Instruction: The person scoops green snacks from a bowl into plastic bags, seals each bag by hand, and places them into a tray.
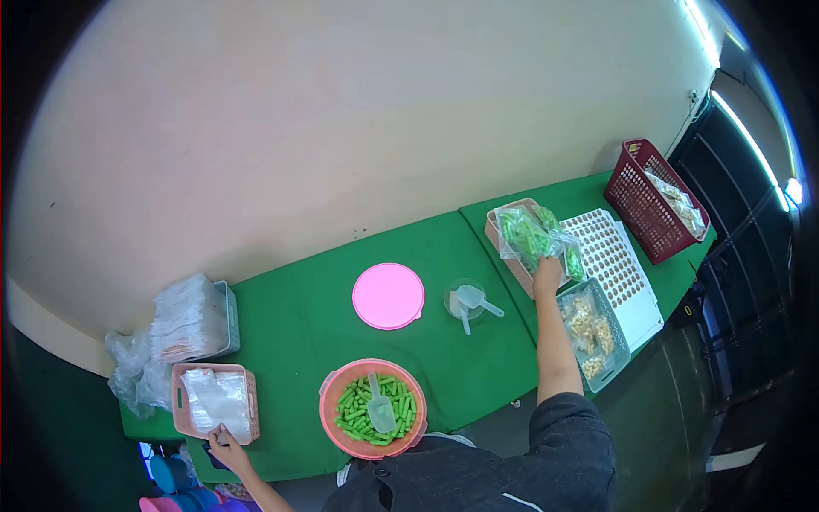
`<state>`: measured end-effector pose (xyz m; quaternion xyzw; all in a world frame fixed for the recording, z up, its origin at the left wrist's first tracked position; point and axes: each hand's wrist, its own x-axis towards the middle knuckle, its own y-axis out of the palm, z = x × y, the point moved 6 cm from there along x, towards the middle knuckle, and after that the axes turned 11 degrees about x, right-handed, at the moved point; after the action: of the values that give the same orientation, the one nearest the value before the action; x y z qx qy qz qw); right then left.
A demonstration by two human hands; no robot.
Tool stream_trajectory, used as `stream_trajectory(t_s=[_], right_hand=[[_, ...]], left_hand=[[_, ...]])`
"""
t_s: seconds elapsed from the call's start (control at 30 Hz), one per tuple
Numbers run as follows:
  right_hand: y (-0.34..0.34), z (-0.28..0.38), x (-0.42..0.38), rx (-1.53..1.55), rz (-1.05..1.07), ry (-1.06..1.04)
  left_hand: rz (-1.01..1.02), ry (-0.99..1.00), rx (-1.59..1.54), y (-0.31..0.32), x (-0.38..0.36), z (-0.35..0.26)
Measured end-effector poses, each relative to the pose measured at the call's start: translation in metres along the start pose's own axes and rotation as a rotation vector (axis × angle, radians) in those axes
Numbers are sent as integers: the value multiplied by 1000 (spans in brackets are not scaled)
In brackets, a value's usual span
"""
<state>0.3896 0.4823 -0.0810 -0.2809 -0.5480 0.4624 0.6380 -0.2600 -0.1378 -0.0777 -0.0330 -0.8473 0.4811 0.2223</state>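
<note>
pink tub (pixel 328 411) of green pieces (pixel 354 401), a scoop (pixel 381 415) on them, sits at the worktop's (pixel 290 299) near edge. the left hand (pixel 223 445) touches clear bags (pixel 213 399) in the left basket (pixel 182 418), its grip unclear. at far right, the right hand (pixel 548 275) is closed on a filled bag (pixel 525 236) at the beige basket (pixel 514 266).

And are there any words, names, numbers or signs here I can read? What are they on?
None that can be read.
White sheet with rows of small brown circles: any print is too small.
Clear plastic bag of green pieces in the right hand: no writing I can make out.
Round pink plastic lid: no writing shows.
Clear packets in the dark red plastic basket: too blurred.
</note>
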Motion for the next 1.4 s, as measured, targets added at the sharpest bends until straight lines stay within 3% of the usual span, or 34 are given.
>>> stream_trajectory(t_s=[0.17, 0.27, 0.33, 0.37, 0.43, 0.47, 0.57, 0.7, 0.83, 0.93, 1.0, 1.07, 1.13, 1.17, 1.3, 1.37, 1.4], right_hand=[[42, -32, 9, -54, 126, 115], [33, -16, 3, -175, 221, 171], [9, -5, -4, -90, -162, 311], [8, 6, -9, -85, -159, 303], [-17, 48, -27, 114, -256, 326], [-14, 70, -36, 280, -249, 282], [-31, 151, -67, 662, -218, 78], [-101, 256, -110, 1132, 119, 127], [-101, 325, -185, 1577, 1057, 11], [-134, 346, -216, 1723, 1275, 34], [-146, 344, -218, 1648, 1236, -60], [-152, 341, -219, 1575, 1196, -156], [-153, 346, -235, 1355, 1421, -391], [-155, 348, -241, 1307, 1471, -442], [-154, 352, -251, 1271, 1288, -451], [-168, 347, -232, 1341, 756, -350], [-168, 347, -235, 1339, 762, -358]], left_hand=[[7, 7, -34, -1, -4, -18], [15, 22, 15, -6, -5, -25], [24, 13, -404, -3, -6, -29], [18, 6, -401, -3, -9, -33], [183, -161, -915, 1, -28, -70], [293, -244, -996, 3, -37, -88], [404, -223, -1231, -4, -65, -185], [801, -193, -1419, 7, -105, -260], [898, -162, -1488, 6, -123, -292], [1026, -117, -1471, 8, -134, -295], [913, 37, -1341, 10, -134, -285], [948, 15, -1388, 10, -133, -276], [1058, -317, -1614, 7, -128, -272], [983, -397, -1544, 5, -124, -271], [874, -247, -1393, 0, -113, -257], [698, -78, -1200, -8, -108, -241], [691, -83, -1203, -9, -109, -240]])
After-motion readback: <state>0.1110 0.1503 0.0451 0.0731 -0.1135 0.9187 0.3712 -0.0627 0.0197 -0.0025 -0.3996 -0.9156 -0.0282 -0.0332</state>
